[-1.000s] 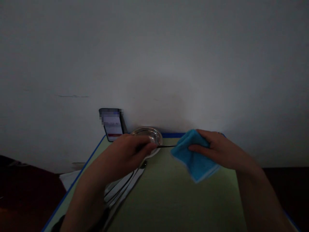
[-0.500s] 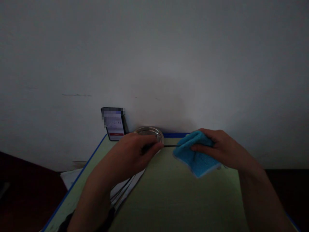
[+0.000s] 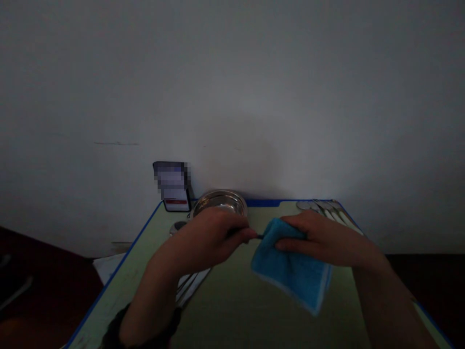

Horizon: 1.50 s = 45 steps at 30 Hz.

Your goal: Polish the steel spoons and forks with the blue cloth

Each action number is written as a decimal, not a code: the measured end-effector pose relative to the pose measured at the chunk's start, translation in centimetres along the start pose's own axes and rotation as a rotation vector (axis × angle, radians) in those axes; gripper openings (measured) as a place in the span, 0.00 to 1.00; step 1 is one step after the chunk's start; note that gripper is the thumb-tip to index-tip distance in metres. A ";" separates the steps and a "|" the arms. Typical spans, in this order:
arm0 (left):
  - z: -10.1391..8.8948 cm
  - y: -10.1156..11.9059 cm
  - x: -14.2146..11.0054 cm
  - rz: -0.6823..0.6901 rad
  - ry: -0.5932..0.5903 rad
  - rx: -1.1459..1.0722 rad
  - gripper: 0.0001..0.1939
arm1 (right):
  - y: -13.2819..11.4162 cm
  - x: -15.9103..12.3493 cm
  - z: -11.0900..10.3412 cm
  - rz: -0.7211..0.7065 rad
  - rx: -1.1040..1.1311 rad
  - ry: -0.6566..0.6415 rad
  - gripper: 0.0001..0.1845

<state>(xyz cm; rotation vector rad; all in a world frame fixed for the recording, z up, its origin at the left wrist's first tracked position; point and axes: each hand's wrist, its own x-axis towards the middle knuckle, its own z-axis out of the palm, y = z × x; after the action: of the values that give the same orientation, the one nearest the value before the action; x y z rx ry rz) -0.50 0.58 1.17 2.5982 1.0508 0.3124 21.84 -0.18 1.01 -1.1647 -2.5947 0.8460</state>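
Observation:
My left hand is closed, thumb and fingers pinching a thin-handled utensil. Only a short dark stretch of its handle shows; it looks like a spoon, but its ends are hidden. A blue cloth is gripped in my right hand, folded over the other end of the handle, with a corner hanging down. Behind my left hand stands a shiny round metal bowl. Beside the bowl, a spoon head shows, and several thin handles lie beneath my left forearm.
A phone leans upright against the wall at the back left. Several spoons lie side by side at the back right corner. The pale green table has a blue edge and meets the wall.
Both hands have come lower and nearer, and the cloth hangs further down. Less handle shows between them. The bowl and the spoons at back right are more visible.

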 end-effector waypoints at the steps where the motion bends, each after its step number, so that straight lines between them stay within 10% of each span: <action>1: -0.2 -0.2 -0.2 -0.004 0.016 -0.009 0.16 | 0.2 -0.3 -0.3 0.012 0.000 0.017 0.15; 11: -1.4 -1.1 -1.4 -0.117 0.158 -0.081 0.15 | 1.9 -2.1 -1.4 0.202 0.048 0.238 0.13; 18: -2.1 -1.6 -2.2 -0.145 0.103 -0.298 0.11 | 1.4 -1.8 -1.1 -0.072 -0.069 0.725 0.16; 25: -2.0 -0.9 -2.5 -0.068 0.042 -0.338 0.10 | 0.5 -2.0 -0.7 -0.162 0.006 0.680 0.20; 45: -2.4 4.0 -2.7 -0.087 0.372 0.067 0.06 | -1.2 -2.4 -1.1 -0.217 -0.375 0.714 0.27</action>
<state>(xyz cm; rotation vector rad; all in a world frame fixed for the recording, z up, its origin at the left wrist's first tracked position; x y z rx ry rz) -0.67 -3.55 4.66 2.6028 1.3095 0.7734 23.08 -2.09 2.75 -0.9891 -2.2351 -0.1136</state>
